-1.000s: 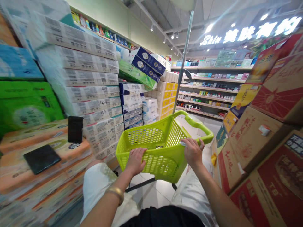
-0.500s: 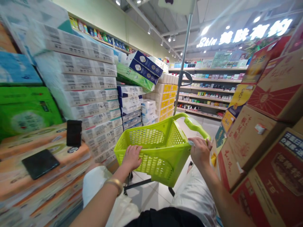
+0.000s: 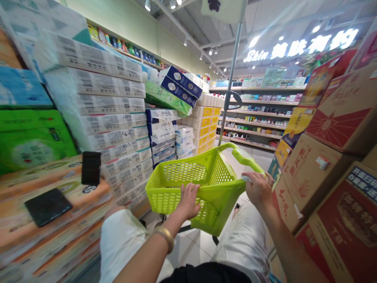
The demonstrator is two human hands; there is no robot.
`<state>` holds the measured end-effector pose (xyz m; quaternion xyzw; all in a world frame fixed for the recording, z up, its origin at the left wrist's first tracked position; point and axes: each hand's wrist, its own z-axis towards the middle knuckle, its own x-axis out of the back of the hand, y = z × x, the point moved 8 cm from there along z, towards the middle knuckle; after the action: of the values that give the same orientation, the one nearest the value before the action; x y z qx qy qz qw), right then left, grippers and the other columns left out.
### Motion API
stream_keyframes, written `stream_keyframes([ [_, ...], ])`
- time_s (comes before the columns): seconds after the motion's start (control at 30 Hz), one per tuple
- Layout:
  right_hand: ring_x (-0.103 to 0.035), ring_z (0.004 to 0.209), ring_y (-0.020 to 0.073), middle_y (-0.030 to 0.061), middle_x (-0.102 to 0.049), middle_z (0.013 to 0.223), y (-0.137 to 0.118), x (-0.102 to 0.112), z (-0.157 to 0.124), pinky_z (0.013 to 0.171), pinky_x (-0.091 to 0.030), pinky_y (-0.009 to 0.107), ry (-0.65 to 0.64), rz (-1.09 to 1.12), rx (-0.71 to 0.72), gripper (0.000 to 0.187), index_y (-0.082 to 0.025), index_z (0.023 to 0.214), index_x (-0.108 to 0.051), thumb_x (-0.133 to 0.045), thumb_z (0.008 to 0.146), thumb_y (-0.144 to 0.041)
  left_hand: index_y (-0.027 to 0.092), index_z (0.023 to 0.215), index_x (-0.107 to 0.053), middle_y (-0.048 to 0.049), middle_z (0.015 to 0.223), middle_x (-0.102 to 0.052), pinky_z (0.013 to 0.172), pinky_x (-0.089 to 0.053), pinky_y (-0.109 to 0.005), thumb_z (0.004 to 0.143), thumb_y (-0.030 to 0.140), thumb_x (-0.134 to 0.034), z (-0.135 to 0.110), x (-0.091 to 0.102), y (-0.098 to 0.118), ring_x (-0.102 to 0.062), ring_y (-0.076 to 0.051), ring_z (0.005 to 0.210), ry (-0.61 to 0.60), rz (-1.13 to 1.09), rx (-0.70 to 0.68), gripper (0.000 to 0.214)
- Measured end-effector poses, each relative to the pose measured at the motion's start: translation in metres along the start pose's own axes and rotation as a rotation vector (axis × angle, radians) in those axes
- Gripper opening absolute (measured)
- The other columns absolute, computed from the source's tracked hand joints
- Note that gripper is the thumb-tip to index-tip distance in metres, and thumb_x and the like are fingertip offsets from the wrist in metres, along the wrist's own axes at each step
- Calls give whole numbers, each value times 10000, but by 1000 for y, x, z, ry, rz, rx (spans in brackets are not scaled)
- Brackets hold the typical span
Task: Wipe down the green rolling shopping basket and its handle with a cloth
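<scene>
A lime-green plastic shopping cart (image 3: 219,214) stands in front of my knees, its perforated basket turned sideways. My left hand (image 3: 189,198), with a gold bangle on the wrist, is closed over the near rim of the basket. At the handle end, my right hand (image 3: 259,188) is wrapped round the corner beside the push handle (image 3: 246,158). A small white tissue or cloth (image 3: 246,178) shows beneath its fingers, pressed against the green plastic. Part of the right hand's grip is hidden from view.
On the left, a black phone (image 3: 91,168) and a dark flat object (image 3: 48,206) lie on orange tissue packs (image 3: 97,192). Tall stacks of wrapped paper packs (image 3: 114,102) rise behind them. Cartons (image 3: 326,173) crowd the right. A metal pole (image 3: 231,78) and stocked shelves (image 3: 256,102) stand beyond.
My left hand has slid right along the cart's near rim. My right hand, with the white piece, has shifted slightly right. The cart has moved slightly right too.
</scene>
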<state>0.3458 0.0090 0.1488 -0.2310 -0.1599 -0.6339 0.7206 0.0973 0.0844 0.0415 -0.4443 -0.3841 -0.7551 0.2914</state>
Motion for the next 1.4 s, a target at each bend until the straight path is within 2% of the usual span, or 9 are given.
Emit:
stream_keyframes([
  [0.2,-624,878,220,40,-720,884,14,1,9,1034,-258,433,37,1,-22,294,-222,870,-678,-424,765,-116,202,1270,-428,-129,1267,-502,1155,-118,-580,671,212,-577,20,1,-11,-409,-303,1273,8,19,29,617],
  [0.57,-650,846,175,-10,-720,887,-64,23,-8,1065,-259,389,-27,300,69,302,-247,913,-670,-446,787,-88,169,1321,-425,-190,1465,-379,1146,-140,-609,667,225,-601,20,26,-56,-236,-384,1418,-21,52,149,680],
  [0.67,-656,876,162,-23,-716,919,-76,24,-14,1098,-225,407,-79,512,64,328,-251,945,-655,-420,787,-84,193,1395,-340,-151,1526,-302,1167,-155,-559,718,254,-567,12,35,-24,-222,-335,1434,30,6,95,718],
  [0.73,-652,908,165,-22,-713,942,-71,24,-16,1100,-234,416,-48,625,32,320,-254,959,-649,-417,800,-101,193,1398,-339,-136,1514,-328,1181,-138,-543,756,231,-523,3,50,21,-257,-297,1423,142,-158,-107,669],
  [0.83,-622,961,195,13,-700,972,-46,25,-19,1009,-362,408,93,667,-82,283,-246,961,-653,-441,809,-136,217,1372,-366,-114,1447,-423,1186,-153,-520,749,214,-530,-11,65,78,-359,-273,1363,170,-328,-304,644],
  [0.9,-597,987,216,42,-682,998,-35,22,-21,938,-426,398,138,646,-137,283,-234,975,-652,-452,797,-142,228,1310,-408,-100,1332,-523,1181,-138,-543,738,224,-552,-17,71,99,-444,-269,1282,162,-362,-330,590],
  [1.03,-549,1089,236,82,-631,1092,-57,18,-25,964,-435,430,93,670,-102,337,-218,1060,-625,-419,804,-141,227,1088,-494,-69,1101,-593,1156,-167,-571,741,297,-596,-22,81,99,-530,-263,1111,254,-326,-240,369],
  [1.2,-565,1071,240,53,-644,1039,-107,25,-26,1018,-365,476,4,647,113,270,-236,1064,-619,-466,847,-185,217,1040,-491,-80,1049,-580,1115,-233,-590,746,392,-631,-28,86,91,-532,-280,1054,293,-253,-214,370],
  [1.4,-577,1060,236,65,-656,1010,-100,22,-18,999,-382,466,54,633,19,210,-222,1016,-619,-441,904,-219,224,1038,-489,-71,1039,-580,1075,-312,-534,732,306,-633,-34,95,98,-530,-264,1032,346,-301,-263,348],
])
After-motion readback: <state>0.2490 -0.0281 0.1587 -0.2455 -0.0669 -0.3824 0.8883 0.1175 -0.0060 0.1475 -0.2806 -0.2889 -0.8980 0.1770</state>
